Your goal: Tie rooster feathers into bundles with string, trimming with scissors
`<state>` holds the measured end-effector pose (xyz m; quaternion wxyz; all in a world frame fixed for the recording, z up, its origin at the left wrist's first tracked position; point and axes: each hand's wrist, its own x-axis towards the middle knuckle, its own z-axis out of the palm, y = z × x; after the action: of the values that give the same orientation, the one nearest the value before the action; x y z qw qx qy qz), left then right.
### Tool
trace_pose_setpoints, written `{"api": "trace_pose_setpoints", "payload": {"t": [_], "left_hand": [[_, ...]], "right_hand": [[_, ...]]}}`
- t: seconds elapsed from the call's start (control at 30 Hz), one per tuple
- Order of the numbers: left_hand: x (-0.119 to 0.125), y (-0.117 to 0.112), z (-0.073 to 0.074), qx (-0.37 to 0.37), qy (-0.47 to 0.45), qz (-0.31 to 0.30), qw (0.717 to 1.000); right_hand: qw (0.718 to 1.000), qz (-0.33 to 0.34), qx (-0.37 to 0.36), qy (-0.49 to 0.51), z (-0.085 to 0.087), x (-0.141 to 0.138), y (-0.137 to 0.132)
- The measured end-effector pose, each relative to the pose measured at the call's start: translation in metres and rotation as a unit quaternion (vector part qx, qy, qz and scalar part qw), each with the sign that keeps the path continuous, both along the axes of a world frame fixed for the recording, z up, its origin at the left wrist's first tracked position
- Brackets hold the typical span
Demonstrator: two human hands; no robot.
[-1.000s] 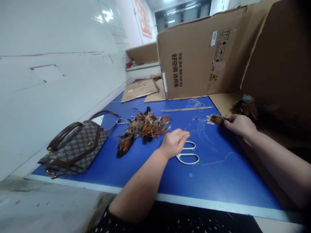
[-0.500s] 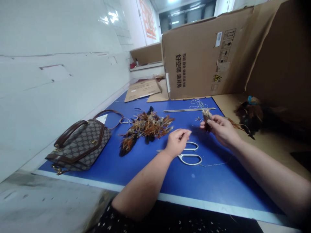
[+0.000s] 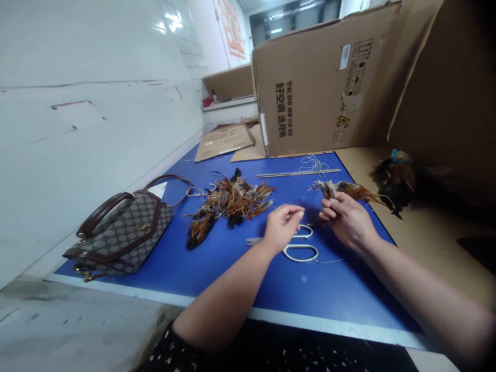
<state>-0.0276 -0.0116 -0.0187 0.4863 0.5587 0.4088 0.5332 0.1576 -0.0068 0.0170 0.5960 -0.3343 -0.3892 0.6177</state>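
My right hand (image 3: 346, 217) is closed around a small bundle of feathers (image 3: 328, 189), its pale quill ends pointing up and to the left. Behind that hand, brown and black feathers (image 3: 358, 192) trail toward the cardboard; whether they belong to the held bundle I cannot tell. My left hand (image 3: 284, 225) hovers over the scissors (image 3: 301, 253) with thumb and forefinger pinched together. Whatever sits in that pinch is too small to make out. Left of it, a loose pile of brown, orange and black feathers (image 3: 236, 199) lies on the blue table (image 3: 232, 274).
A patterned handbag (image 3: 127, 232) stands at the left by the wall. Thin sticks (image 3: 298, 173) and tangled string (image 3: 314, 164) lie farther back. A large cardboard box (image 3: 310, 98) blocks the back right. Dark feathers with a blue tie (image 3: 397, 170) rest on cardboard (image 3: 422, 227) at right.
My right hand has turned and its fingers have curled tighter around the feather bundle. The left hand keeps its pinch nearly in place. The whole view has shifted slightly.
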Motion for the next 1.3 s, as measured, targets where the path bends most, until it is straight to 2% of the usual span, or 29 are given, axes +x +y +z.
{"api": "trace_pose_setpoints", "payload": {"t": [0.1, 0.27, 0.37, 0.43, 0.53, 0.6, 0.67, 0.7, 0.77, 0.83, 0.9, 0.97, 1.03, 1.07, 1.2, 1.23, 1.3], "left_hand": [[0.005, -0.002, -0.005, 0.038, 0.017, -0.008, 0.999], [0.002, 0.000, -0.009, 0.137, 0.091, 0.037, 0.986], [-0.003, 0.003, -0.009, 0.156, 0.109, 0.053, 0.980], [-0.005, 0.004, -0.008, 0.162, 0.109, 0.057, 0.979], [-0.006, 0.004, -0.008, 0.177, 0.117, 0.053, 0.976], [-0.006, 0.004, -0.009, 0.188, 0.130, 0.049, 0.972], [-0.006, 0.004, -0.009, 0.200, 0.146, 0.047, 0.968], [-0.006, 0.004, -0.008, 0.207, 0.153, 0.047, 0.965], [-0.007, 0.003, -0.008, 0.220, 0.163, 0.050, 0.960], [-0.007, 0.002, -0.007, 0.230, 0.167, 0.051, 0.957], [-0.008, 0.002, -0.006, 0.238, 0.170, 0.051, 0.955], [-0.008, 0.002, -0.007, 0.249, 0.174, 0.051, 0.951], [-0.009, 0.003, -0.007, 0.270, 0.181, 0.052, 0.944], [-0.009, 0.003, -0.007, 0.285, 0.186, 0.051, 0.939], [-0.009, 0.000, -0.004, 0.356, 0.209, 0.029, 0.910], [-0.009, -0.001, -0.003, 0.373, 0.217, 0.022, 0.902], [-0.008, -0.005, 0.001, 0.407, 0.241, 0.010, 0.881]], "right_hand": [[1.000, -0.016, 0.004, 0.012, 0.003, 0.000, -0.004], [0.999, -0.022, 0.032, -0.017, 0.009, 0.015, -0.002], [0.993, 0.023, 0.030, -0.108, 0.004, 0.030, 0.005], [0.976, 0.077, 0.031, -0.202, -0.001, 0.040, 0.010], [0.935, 0.135, 0.031, -0.325, -0.009, 0.048, 0.015], [0.914, 0.129, 0.033, -0.383, -0.011, 0.049, 0.017], [0.883, 0.094, 0.044, -0.458, -0.012, 0.048, 0.018], [0.856, 0.071, 0.051, -0.510, -0.012, 0.047, 0.017], [0.778, 0.043, 0.060, -0.623, -0.013, 0.045, 0.017], [0.704, 0.049, 0.067, -0.705, -0.015, 0.044, 0.016], [0.662, 0.066, 0.080, -0.742, -0.018, 0.044, 0.016], [0.651, 0.069, 0.098, -0.749, -0.021, 0.044, 0.017], [0.671, 0.067, 0.108, -0.730, -0.023, 0.044, 0.018], [0.700, 0.069, 0.099, -0.704, -0.023, 0.044, 0.018], [0.874, 0.105, 0.004, -0.475, -0.016, 0.042, 0.015], [0.906, 0.105, -0.012, -0.409, -0.013, 0.040, 0.014], [0.949, 0.091, -0.026, -0.302, -0.009, 0.037, 0.011]]}}
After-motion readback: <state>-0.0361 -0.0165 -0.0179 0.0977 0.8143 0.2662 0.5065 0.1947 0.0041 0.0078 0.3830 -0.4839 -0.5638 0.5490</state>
